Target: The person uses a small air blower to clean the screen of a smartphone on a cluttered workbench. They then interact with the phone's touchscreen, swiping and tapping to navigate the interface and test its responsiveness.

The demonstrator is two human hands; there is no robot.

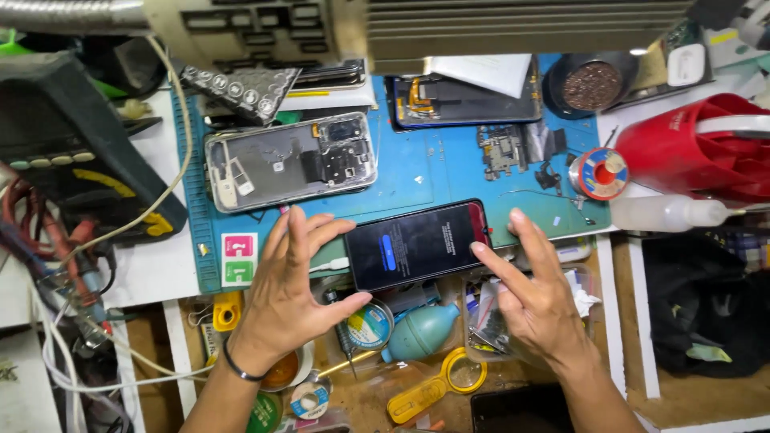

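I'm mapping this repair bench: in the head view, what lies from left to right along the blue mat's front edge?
Two small sachets → left hand → lit phone → right hand → clear squeeze bottle.

A dark smartphone [419, 244] with a lit screen lies at the near edge of the blue work mat [425, 172]. The left hand [290, 282] sits open at the phone's left end, thumb under its lower corner, fingers spread above. The right hand [533, 287] is at the phone's right end, one fingertip touching the screen edge. Beyond the phone lies an opened phone frame [289, 160]; nearer than it, a teal rubber air blower [421, 331] and a yellow magnifier [437, 385].
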